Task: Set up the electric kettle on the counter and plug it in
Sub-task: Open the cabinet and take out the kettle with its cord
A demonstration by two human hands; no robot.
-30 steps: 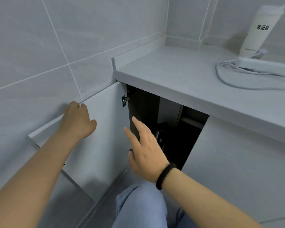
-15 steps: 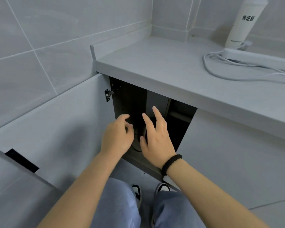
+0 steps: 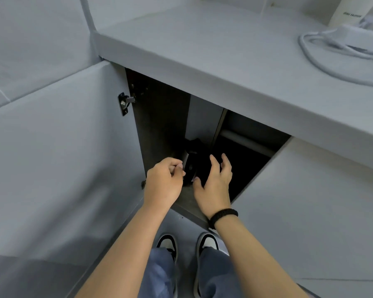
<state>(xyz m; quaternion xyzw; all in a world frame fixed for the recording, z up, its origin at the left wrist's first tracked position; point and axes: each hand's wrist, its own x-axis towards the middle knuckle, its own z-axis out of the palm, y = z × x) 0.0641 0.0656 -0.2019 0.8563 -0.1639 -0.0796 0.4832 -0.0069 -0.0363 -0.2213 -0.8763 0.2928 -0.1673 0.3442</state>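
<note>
Countertop [image 3: 202,50] in pale grey ran across the top of the view, and near its far right end lay a white power strip [image 3: 357,40] with its cord [image 3: 310,54] looped over the surface, a white cylindrical bottle [image 3: 347,11] standing just behind it. Below the counter, the cabinet door [image 3: 63,147] stood swung wide to the left on its metal hinge [image 3: 124,103], leaving the dark cabinet opening [image 3: 241,160] exposed, with a pale pipe [image 3: 246,139] crossing the back of it. Low in that opening, close to the left wall, sat a dark object with a metallic edge, the kettle [image 3: 191,166], too shadowed to make out in detail. The left hand [image 3: 164,183] hovered just left of the kettle, its fingers curled inward with the thumb against them; whether they touched it could not be told. The right hand [image 3: 214,186], a black band [image 3: 223,215] on its wrist, reached in beside it with fingers spread and slightly bent, holding nothing. Two black-and-white shoes [image 3: 187,248] and blue trouser legs showed on the floor beneath the arms.
</note>
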